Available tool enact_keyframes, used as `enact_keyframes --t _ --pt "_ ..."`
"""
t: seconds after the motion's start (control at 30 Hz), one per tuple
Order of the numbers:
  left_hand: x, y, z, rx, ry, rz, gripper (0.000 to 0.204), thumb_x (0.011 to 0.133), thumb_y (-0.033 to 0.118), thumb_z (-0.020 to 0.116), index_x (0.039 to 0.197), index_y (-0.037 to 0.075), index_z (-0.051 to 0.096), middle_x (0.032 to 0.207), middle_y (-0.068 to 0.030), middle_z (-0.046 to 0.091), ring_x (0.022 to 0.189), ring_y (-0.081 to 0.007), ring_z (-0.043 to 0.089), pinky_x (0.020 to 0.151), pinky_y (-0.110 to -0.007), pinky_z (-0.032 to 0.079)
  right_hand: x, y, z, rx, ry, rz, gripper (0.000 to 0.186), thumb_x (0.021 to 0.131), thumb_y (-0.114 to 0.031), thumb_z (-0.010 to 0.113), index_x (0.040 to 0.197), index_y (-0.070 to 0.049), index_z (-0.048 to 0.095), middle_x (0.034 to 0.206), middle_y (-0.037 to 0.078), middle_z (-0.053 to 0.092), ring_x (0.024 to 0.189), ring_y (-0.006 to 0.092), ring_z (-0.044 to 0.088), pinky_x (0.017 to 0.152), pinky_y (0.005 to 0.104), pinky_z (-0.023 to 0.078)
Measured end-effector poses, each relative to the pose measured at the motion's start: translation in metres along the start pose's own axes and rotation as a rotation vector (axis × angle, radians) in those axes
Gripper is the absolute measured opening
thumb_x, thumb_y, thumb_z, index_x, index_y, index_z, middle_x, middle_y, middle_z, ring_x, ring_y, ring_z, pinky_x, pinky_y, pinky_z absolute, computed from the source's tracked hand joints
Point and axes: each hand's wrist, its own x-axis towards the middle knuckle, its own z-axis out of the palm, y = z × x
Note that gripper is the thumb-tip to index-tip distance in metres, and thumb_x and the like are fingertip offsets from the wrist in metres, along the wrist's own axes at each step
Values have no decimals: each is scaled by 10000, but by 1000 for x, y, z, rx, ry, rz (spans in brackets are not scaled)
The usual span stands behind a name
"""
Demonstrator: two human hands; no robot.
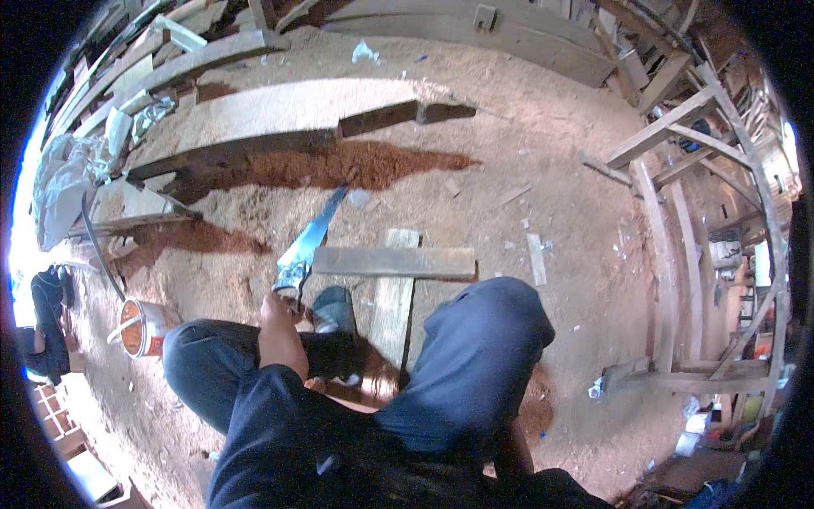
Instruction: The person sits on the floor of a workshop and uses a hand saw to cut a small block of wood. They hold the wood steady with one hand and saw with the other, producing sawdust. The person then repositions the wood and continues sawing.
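My left hand (278, 312) is closed around the handle of a handsaw (315, 231). The shiny toothed blade points away from me, slanting a little to the right. Just right of the saw's handle lies a short board (398, 262), set crosswise on a longer pale plank (392, 310) that runs toward me between my legs. The blade is beside the board's left end; whether they touch I cannot tell. My right forearm (513, 450) hangs down beside my right leg, and its hand is hidden.
A bucket (144, 329) stands left of my left knee. Ahead, a long thick timber (254, 110) lies on the dirt floor, with reddish sawdust (356, 165) or soil along it. A wooden frame (661, 254) rises at the right. Crumpled plastic (68, 182) and stacked boards are at far left.
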Motion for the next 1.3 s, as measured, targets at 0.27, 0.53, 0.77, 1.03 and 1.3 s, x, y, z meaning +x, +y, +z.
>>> enact_keyframes --t 0.27,0.53,0.77,1.03,1.3 --pt "15 -14 41 -221 31 0 547 892 537 518 1199 85 533 1058 -110 575 936 -301 542 792 -492 458 -25 -48 -22 84 11 -204 371 987 -311 556 1243 -43 564 1024 62 637 929 186 607 821 339 499" --pt "33 -6 31 -415 135 98 585 910 557 500 1261 89 493 1115 -104 559 980 -293 540 844 -498 466 -195 -172 0 282 3 -813 416 961 -295 607 1276 -37 523 930 32 591 866 160 573 805 322 476" --pt "65 43 59 -625 160 430 620 927 574 485 1315 92 459 1164 -99 545 1019 -287 538 890 -502 473 -337 -196 25 -53 52 -1119 1069 694 -206 886 1481 -51 178 831 13 457 792 144 461 785 295 438" --pt "-54 87 226 -723 102 289 433 948 494 462 1111 98 527 926 -48 561 856 -215 528 811 -446 462 -399 -149 6 -153 453 -1024 971 759 -52 751 1518 -16 147 805 -13 431 732 115 415 745 244 383" --pt "-129 98 284 -554 146 546 450 895 447 642 894 -2 612 835 -75 638 717 -185 589 615 -352 492 -405 -117 -10 -289 377 -744 802 955 -230 601 1543 -50 86 796 30 572 728 122 523 713 287 455"
